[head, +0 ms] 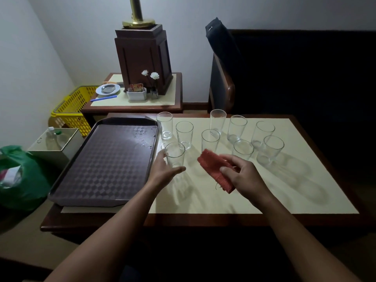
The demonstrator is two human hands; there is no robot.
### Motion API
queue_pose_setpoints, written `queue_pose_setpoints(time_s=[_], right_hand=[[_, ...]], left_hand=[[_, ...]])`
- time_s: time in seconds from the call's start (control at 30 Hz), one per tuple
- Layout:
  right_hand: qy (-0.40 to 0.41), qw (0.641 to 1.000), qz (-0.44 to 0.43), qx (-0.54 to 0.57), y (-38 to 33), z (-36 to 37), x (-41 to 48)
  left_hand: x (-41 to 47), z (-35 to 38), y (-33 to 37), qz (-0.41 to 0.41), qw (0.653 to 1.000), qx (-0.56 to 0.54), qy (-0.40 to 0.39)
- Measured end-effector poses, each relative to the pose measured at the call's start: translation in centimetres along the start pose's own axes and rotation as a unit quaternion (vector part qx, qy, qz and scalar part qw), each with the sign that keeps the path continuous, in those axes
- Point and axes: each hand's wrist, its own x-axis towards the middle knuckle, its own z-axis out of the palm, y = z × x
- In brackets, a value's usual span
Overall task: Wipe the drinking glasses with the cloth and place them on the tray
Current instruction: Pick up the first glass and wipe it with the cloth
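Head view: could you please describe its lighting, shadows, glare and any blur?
Head view: dim, nearly black at right; the glasses throw long soft shadows toward the lower right over the mat; pale glare on the far part of the tray; the right hand and cloth look slightly blurred; wide-angle bending toward the edges.

View: one wide-angle camera on the person's head.
Facing: forward and down across the bench (264,200), toward the wall corner.
Nearness: close; both forearms enter from the bottom edge, left hand (162,169) and right hand (245,177) mid-frame.
Reach: floor (24,247) at left, chair (230,92) at right.
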Motion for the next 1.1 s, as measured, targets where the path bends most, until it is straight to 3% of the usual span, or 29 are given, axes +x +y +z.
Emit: queue_pose_setpoints(time_s=[0.13, 0.23, 0.4, 0.47, 0.57, 0.67, 0.73, 0.87, 0.93, 1.0, 1.1], right_hand=[[0.049, 0.998, -0.020, -0.025, -1.9, -0.5, 0.1], [0.096, 0.978, -0.133, -0.126, -4.9, -1.1, 0.0], [-0.025, 0.903, -0.303, -0.304, -8.3, 0.7, 0.3], [-0.018, 0.926, -0.275, -0.257, -9.1, 1.3, -0.3], [-0.044, 0.985, -0.143, -0.084, -10.2, 0.2, -1.9], [-0.072, 0.981, -0.149, -0.106, -10.2, -1.1, -3.6], [-0.094, 0.972, -0.172, -0.133, -10.1, -0.9, -4.6], [0.023, 0.954, -0.253, -0.158, -11.0, -0.9, -5.6], [0.037, 0.921, -0.334, -0.199, -11.7, -1.5, -5.9], [-0.023, 0.863, -0.418, -0.284, -11.5, -1.5, -6.0], [-0.075, 0.793, -0.475, -0.374, -10.5, -1.3, -5.8]], left_hand=[[0.1, 0.7, 0.7, 0.052, 0.998, 0.015, 0.016], [-1.0, 0.0, 2.2, 0.150, 0.986, 0.072, 0.014], [-3.4, -2.6, 5.6, 0.289, 0.946, 0.135, -0.066], [-4.3, -3.6, 6.3, 0.277, 0.950, 0.106, -0.095], [-6.2, -5.6, 7.0, 0.207, 0.971, -0.002, -0.122], [-8.1, -7.1, 7.3, 0.123, 0.968, -0.180, -0.128], [-9.2, -7.4, 7.4, 0.097, 0.956, -0.242, -0.132], [-10.8, -7.4, 8.1, 0.069, 0.928, -0.325, -0.167], [-11.1, -8.0, 8.5, 0.070, 0.926, -0.323, -0.183], [-11.3, -8.8, 8.9, 0.081, 0.929, -0.296, -0.207], [-11.7, -9.2, 9.8, 0.079, 0.922, -0.299, -0.234]])
